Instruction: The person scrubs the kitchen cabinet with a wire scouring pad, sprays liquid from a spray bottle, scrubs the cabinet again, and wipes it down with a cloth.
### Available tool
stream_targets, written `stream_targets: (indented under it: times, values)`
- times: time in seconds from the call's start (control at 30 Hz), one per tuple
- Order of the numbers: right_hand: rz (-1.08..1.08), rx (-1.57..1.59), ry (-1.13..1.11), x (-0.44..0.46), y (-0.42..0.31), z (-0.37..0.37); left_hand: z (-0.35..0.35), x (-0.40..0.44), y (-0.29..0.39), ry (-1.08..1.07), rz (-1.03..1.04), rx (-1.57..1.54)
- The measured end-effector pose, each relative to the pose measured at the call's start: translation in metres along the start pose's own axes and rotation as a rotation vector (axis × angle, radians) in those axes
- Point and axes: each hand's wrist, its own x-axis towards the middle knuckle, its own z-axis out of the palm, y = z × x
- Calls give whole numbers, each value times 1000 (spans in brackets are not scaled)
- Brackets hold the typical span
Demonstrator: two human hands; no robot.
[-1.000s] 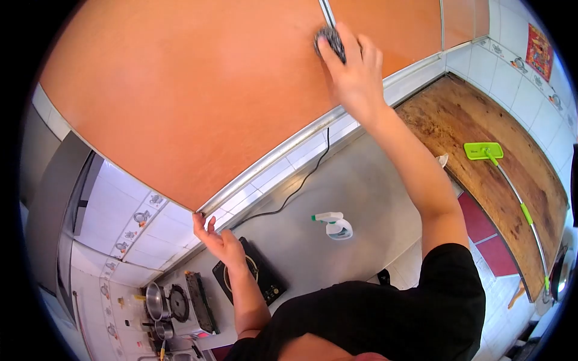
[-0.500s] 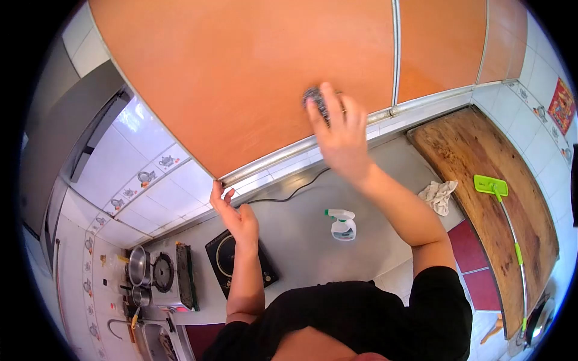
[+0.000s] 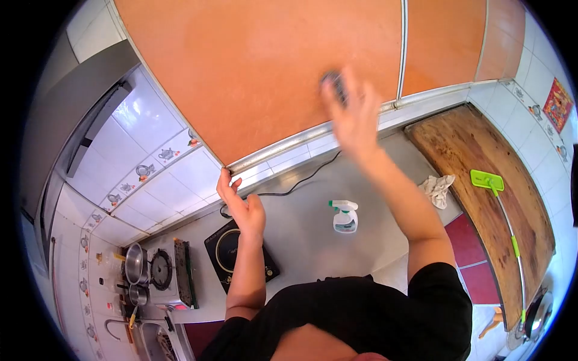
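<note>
My right hand (image 3: 355,117), smeared by motion, presses a dark grey steel wool scrubber (image 3: 335,88) against the orange cabinet door (image 3: 253,72). The scrubber sits under my fingers, near the door's lower right part. At the door's lower left corner, my left hand (image 3: 244,207) is raised with its fingertips against the edge; the thumb stands apart and nothing shows in the palm. Between my arms, a clear spray bottle (image 3: 345,218) with a green and white head stands on the grey counter (image 3: 301,240). An induction cooker (image 3: 226,249) lies under my left forearm.
A gas stove (image 3: 161,269) with metal pots (image 3: 136,263) beside it and a sink (image 3: 150,340) are at left, below the range hood (image 3: 90,102). Rightward lie a crumpled cloth (image 3: 438,189), a wooden board (image 3: 463,144) and a green flat mop (image 3: 486,180). A black cord (image 3: 301,180) runs along the counter.
My right hand has slid the scrubber slightly right and up over the door. My left hand stays at the door's corner. The whole view has shifted a little.
</note>
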Motion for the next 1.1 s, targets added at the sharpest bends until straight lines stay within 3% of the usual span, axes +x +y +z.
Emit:
stream_targets:
  times: [0.07,0.2,0.33,0.37,0.47,0.6,0.77,0.87,0.9,1.1]
  values:
    - [-105,168,-50,-30,-25,0,1,2,-2,-6,2,-5]
    - [188,-45,-31,-37,-10,7,-2,0,-1,-27,20,-3]
    - [44,29,-63,-40,-27,4,-5,1,-8,-42,0,-16]
    - [126,-26,-83,-37,-21,4,-5,2,-8,-47,34,-19]
    - [79,11,-99,-35,-51,3,-6,2,-3,-65,-9,-5]
    - [-316,238,-104,-39,-108,4,-8,2,-4,-50,58,-32]
    - [-224,230,-5,17,-117,1,-14,2,-2,-75,50,-66]
    - [-362,321,-134,-4,-149,3,-14,4,-6,-53,53,-75]
    - [-408,314,-80,-13,-158,6,-14,3,-6,-45,57,-75]
    - [-477,285,-148,-16,-123,-1,-24,7,-2,-108,-9,-151]
